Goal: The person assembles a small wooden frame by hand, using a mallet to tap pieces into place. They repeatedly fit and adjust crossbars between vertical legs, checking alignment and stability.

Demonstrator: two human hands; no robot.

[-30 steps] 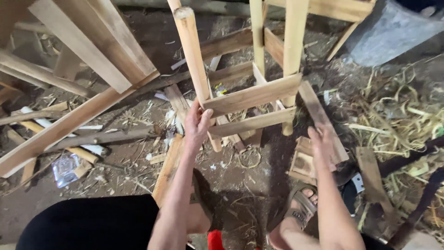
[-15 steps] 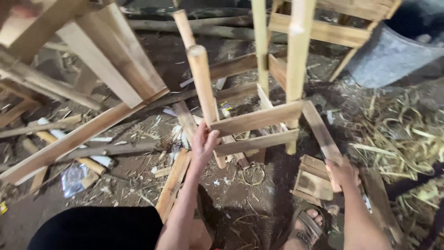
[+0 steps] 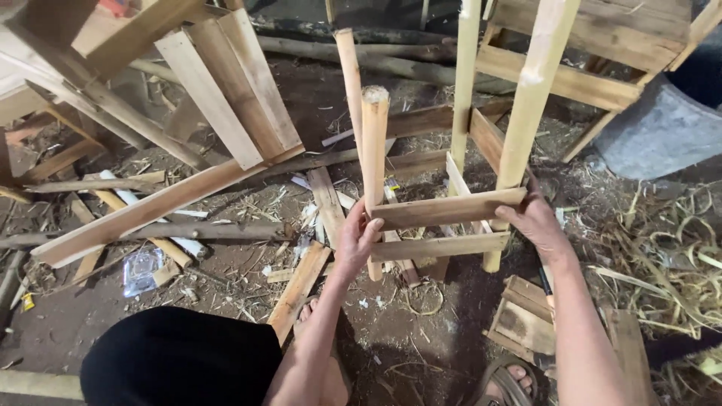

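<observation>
Dim, warm light falls from above; pale bamboo posts (image 3: 374,150) catch it brightly, the ground stays shadowy, edges slightly soft.

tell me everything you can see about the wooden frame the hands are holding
The wooden frame looks like pale, rough-cut wood: round upright legs joined by flat slat rungs. It stands upright on a dirt floor strewn with offcuts. The left hand grips the near leg where the rungs meet it; the right hand holds the upper rung's other end. One far leg has a chipped top.

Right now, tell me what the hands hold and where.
Both hold the wooden frame: left hand at its near leg, right hand at the upper crossbar's right end.
</observation>
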